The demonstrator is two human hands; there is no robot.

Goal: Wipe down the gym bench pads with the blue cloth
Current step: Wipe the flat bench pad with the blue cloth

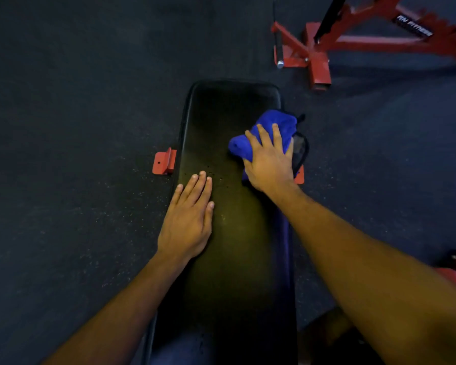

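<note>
The wiping step was in hand. The right hand lay on top of the blue cloth, with its fingers spread and bent over the bunched cloth, pressing it down on the bench pad. The cloth sat at the right edge of the pad, about halfway along it, and part of it hung past that edge. I could not tell if the thumb was tucked under the cloth.

The left hand rested flat on the pad near its left edge, closer to the person. Its fingers were straight and close together and it held nothing. It looked like it was there to steady the person.

Only 1 pad showed, long and black, and it ran away from the person. Some small dark spots sat on the pad just past the left fingertips. I could not tell if they were dirt or drops.

The far end of the pad looked not yet reached by the cloth, but that was only a guess. The next move probably called for sliding the cloth across to the left edge, pressing down all the way, and going over those spots.

A red metal frame stood on the floor past the far right corner of the pad. A black label on it had white letters that seemed to say "FN FITNESS", but they were blurry.
</note>
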